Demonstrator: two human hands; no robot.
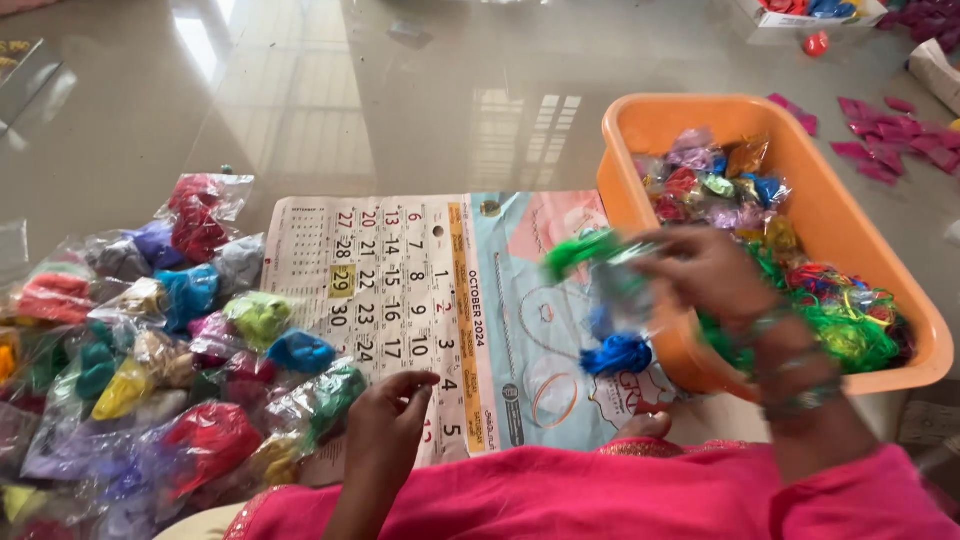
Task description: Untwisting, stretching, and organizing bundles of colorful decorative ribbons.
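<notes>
The right hand (705,270) grip pinches a clear plastic packet of green and blue bands (605,300) beside the orange plastic tub (640,125); the left hand (385,430), farther from the tub, rests fingers spread on the paper calendar sheet (400,270).

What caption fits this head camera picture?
Right hand lifts a clear packet beside an orange tub.

Clear packets (150,360) heaped left — colourful, wall calendar (420,310) centre, flat

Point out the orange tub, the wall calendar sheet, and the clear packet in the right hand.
orange tub (640,118): head view, back left rim.
calendar sheet (395,270): head view, date grid.
clear packet (612,300): head view, blurred middle, beside right hand (705,272).
</notes>
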